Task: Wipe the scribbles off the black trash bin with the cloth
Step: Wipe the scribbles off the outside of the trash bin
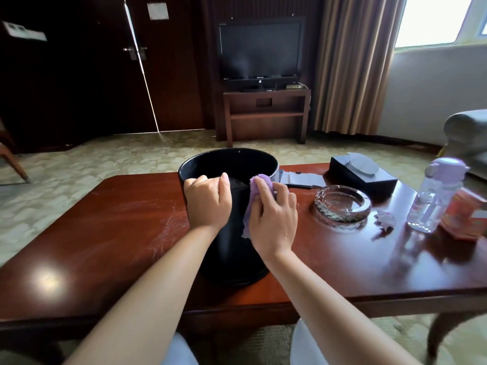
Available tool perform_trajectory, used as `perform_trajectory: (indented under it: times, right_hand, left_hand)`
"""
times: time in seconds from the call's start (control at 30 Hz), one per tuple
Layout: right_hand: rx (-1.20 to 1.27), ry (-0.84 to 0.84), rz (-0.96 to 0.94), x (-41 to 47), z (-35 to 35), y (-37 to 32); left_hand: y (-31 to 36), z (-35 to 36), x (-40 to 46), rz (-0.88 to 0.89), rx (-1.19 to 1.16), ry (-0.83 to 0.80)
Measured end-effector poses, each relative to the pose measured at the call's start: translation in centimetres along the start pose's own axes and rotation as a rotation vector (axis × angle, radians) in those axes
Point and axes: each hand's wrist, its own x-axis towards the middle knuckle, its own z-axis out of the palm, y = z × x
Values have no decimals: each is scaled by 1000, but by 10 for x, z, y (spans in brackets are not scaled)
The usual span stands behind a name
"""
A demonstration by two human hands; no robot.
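We see the black trash bin (pixel 232 233) standing upright near the middle of the reddish wooden table (pixel 105 233), close to its near edge. The left hand (pixel 207 200) grips the bin's rim, fingers curled over the edge and thumb up along it. The right hand (pixel 272 219) holds a purple cloth (pixel 253 196) bunched under curled fingers, pressed against the bin's outer wall just below the rim. We cannot make out any scribbles on the dark surface. To the right sit a glass ashtray (pixel 342 204), a clear bottle (pixel 434 196) with a lilac cap, and a black tissue box (pixel 361 175).
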Motion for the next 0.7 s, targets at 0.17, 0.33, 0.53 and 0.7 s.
perform_trajectory:
  times: [0.17, 0.33, 0.53, 0.7]
  right_hand:
    - [39, -37, -146, -11, -1, -9]
    - [73, -41, 66, -2, -5, -6]
    - [40, -109, 131, -1, -8, -4]
    - [41, -163, -18, -3, -10, -5]
  left_hand:
    - [0, -1, 0, -9, 18, -14]
    - [1, -1, 0, -21, 7, -27]
    - [0, 0, 0, -1, 33, -23]
    - [1, -1, 0, 0, 34, -11]
